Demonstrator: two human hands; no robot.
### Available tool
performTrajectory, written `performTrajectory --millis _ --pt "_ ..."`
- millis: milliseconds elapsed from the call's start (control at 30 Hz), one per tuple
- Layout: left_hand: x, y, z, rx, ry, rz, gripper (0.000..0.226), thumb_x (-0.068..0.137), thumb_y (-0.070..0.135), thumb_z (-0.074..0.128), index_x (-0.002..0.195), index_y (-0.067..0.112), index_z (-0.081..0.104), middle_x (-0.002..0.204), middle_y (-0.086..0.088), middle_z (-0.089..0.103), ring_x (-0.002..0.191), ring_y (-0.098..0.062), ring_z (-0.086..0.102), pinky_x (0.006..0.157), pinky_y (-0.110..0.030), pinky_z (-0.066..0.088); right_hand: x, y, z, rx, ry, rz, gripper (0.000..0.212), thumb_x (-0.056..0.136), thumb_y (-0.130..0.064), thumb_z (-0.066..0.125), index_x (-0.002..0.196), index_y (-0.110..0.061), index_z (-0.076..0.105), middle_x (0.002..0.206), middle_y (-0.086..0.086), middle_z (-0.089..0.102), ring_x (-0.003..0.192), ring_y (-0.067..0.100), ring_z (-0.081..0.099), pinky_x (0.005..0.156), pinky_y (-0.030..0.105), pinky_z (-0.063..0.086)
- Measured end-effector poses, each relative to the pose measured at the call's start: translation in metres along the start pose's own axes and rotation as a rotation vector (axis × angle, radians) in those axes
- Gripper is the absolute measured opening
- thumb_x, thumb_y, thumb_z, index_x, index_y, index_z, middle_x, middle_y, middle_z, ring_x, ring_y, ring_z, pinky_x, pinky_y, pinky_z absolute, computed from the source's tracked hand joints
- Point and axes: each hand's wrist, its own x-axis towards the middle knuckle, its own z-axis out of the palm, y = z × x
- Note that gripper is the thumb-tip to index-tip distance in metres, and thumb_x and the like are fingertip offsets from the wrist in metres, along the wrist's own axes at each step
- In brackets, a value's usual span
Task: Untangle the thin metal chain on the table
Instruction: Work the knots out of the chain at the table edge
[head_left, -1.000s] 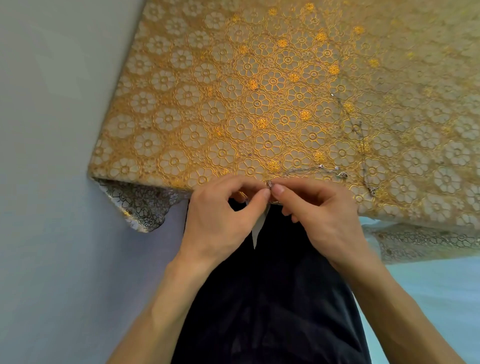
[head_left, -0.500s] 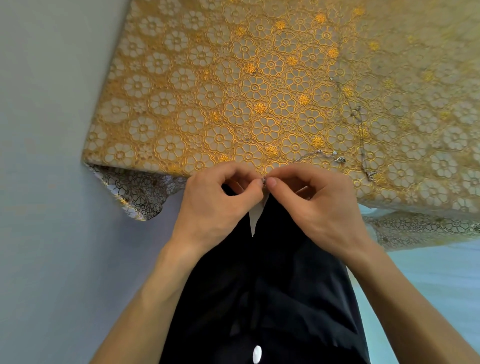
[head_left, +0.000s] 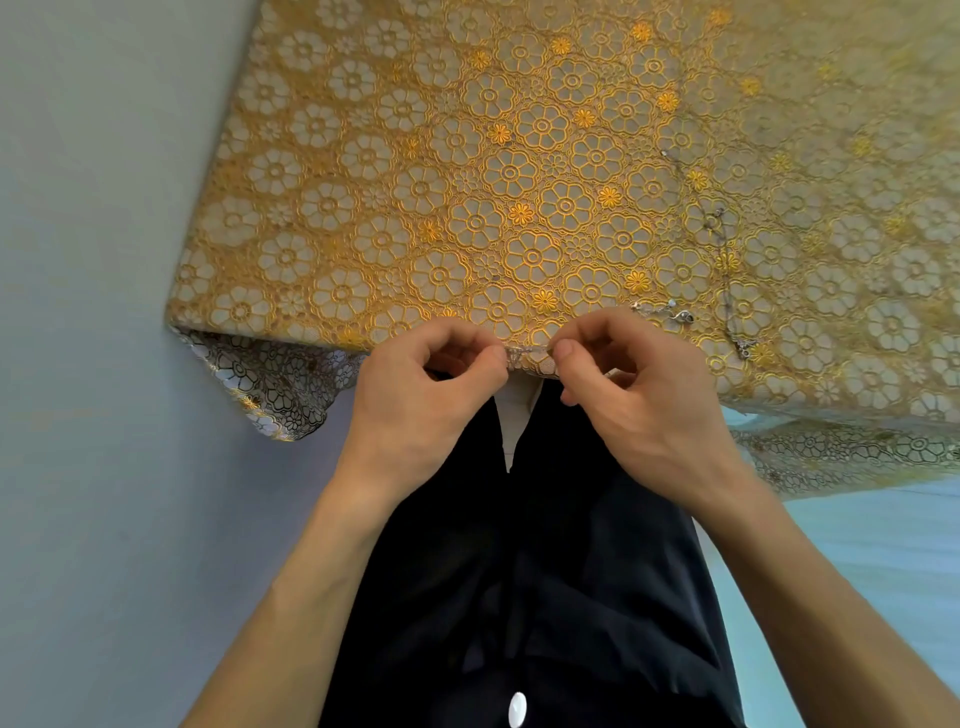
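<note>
Yellow-gold cloth (head_left: 363, 208) with a raised pattern of round flowers covers the counter, and its near-left corner hangs over the edge in a darker fold. Pale grey-blue surface (head_left: 104, 364) fills the left side of the view.

At the near edge of the counter, the left hand (head_left: 415, 395) and the right hand (head_left: 639, 395) sit close together but apart, both with fingers curled in. Each pinches the thin metal chain (head_left: 527, 351) between thumb and forefinger. The short stretch held between them runs left to right, roughly along the counter edge, and looks taut, with a small bunched knot near the left thumb (head_left: 496, 358).

To the right of the right hand, more chain lies loose on the cloth. A short piece with small beads and a clasp (head_left: 681, 316) lies nearly left to right, just beyond the right knuckles. A longer strand (head_left: 722, 244) has its long axis pointing away from the person, leaning a little to the left at its far end. Whether that strand joins the piece with the clasp cannot be told.

Below the hands, the person's dark garment (head_left: 545, 571) fills the lower middle, with one white button (head_left: 518, 709) at the bottom edge.
</note>
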Motion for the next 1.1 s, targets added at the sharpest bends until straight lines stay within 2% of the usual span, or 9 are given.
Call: performTrajectory --millis 133,267,433,567,667,767,833,933,1100 --pt "-0.001 -0.002 0.002 -0.076 0.034 -0.054 0.009 0.077 0.03 0.068 0.077 0.023 0.073 0.06 0.018 0.063 0.062 0.001 0.056 0.065 -0.01 0.044 0.001 0.002 0.0 -0.006 0.012 0.023 0.015 0.095 -0.016 0.064 0.085 -0.027 0.064 0.079 -0.012 0.066 0.067 0.023 0.065 0.059 0.032 0.05" --pt "-0.002 -0.004 0.006 -0.108 0.077 -0.106 0.01 0.075 0.033 0.067 0.075 0.025 0.072 0.063 0.015 0.065 0.061 -0.004 0.057 0.061 -0.012 0.045 0.001 0.005 0.002 -0.037 0.028 0.011 0.01 0.097 -0.022 0.062 0.089 -0.027 0.062 0.072 -0.016 0.063 0.066 0.02 0.066 0.056 0.02 0.044" --pt "-0.001 -0.002 0.007 -0.255 0.154 -0.178 0.009 0.078 0.027 0.066 0.079 0.019 0.07 0.063 0.011 0.062 0.055 -0.003 0.055 0.055 -0.014 0.042 0.001 0.013 0.005 -0.213 0.016 -0.076 0.007 0.099 -0.027 0.049 0.099 -0.022 0.054 0.087 -0.014 0.057 0.072 0.019 0.065 0.065 0.036 0.05" --pt "0.0 -0.006 -0.001 -0.303 0.231 -0.248 0.014 0.094 0.016 0.062 0.081 0.019 0.068 0.065 0.01 0.061 0.058 -0.007 0.054 0.056 -0.019 0.04 0.001 0.02 -0.001 -0.26 0.065 -0.08 0.004 0.101 -0.021 0.049 0.099 -0.023 0.051 0.091 -0.006 0.056 0.079 0.021 0.06 0.071 0.035 0.046" --pt "-0.003 -0.008 -0.002 -0.251 0.212 -0.225 0.014 0.094 0.014 0.062 0.082 0.018 0.069 0.071 0.009 0.063 0.056 -0.005 0.055 0.055 -0.013 0.042 0.002 0.02 -0.005 -0.201 0.063 -0.009 0.013 0.101 -0.028 0.044 0.101 -0.02 0.054 0.086 -0.005 0.058 0.077 0.021 0.061 0.072 0.035 0.046" --pt "-0.004 -0.01 0.0 -0.218 0.235 -0.213 0.013 0.093 0.013 0.064 0.082 0.018 0.069 0.071 0.008 0.062 0.054 -0.001 0.055 0.054 -0.01 0.042 0.004 0.017 -0.007 -0.038 0.086 0.127 0.013 0.106 -0.026 0.046 0.095 -0.026 0.053 0.065 -0.007 0.061 0.057 0.005 0.056 0.06 0.018 0.038" --pt "-0.004 -0.009 0.002 -0.195 0.241 -0.201 0.012 0.091 0.013 0.066 0.08 0.019 0.069 0.069 0.01 0.062 0.053 0.001 0.054 0.053 -0.01 0.042 0.005 0.013 -0.008 0.092 0.102 0.197 0.017 0.106 -0.025 0.045 0.091 -0.028 0.051 0.057 -0.007 0.061 0.053 0.003 0.053 0.06 0.021 0.038" --pt "-0.004 -0.005 0.004 -0.158 0.236 -0.189 0.012 0.089 0.015 0.067 0.079 0.019 0.069 0.066 0.011 0.062 0.052 0.002 0.054 0.053 -0.009 0.041 0.007 0.008 -0.008 0.142 0.092 0.222 0.019 0.107 -0.025 0.044 0.089 -0.026 0.052 0.064 -0.006 0.062 0.057 0.006 0.056 0.061 0.029 0.041" --pt "0.0 -0.005 -0.002 -0.038 0.237 -0.138 0.009 0.087 0.021 0.07 0.078 0.024 0.07 0.064 0.014 0.064 0.062 -0.005 0.057 0.061 -0.01 0.044 0.014 -0.002 -0.01 0.442 0.122 0.3 0.021 0.107 -0.015 0.042 0.089 -0.015 0.054 0.085 -0.004 0.058 0.057 0.008 0.059 0.05 0.018 0.041"
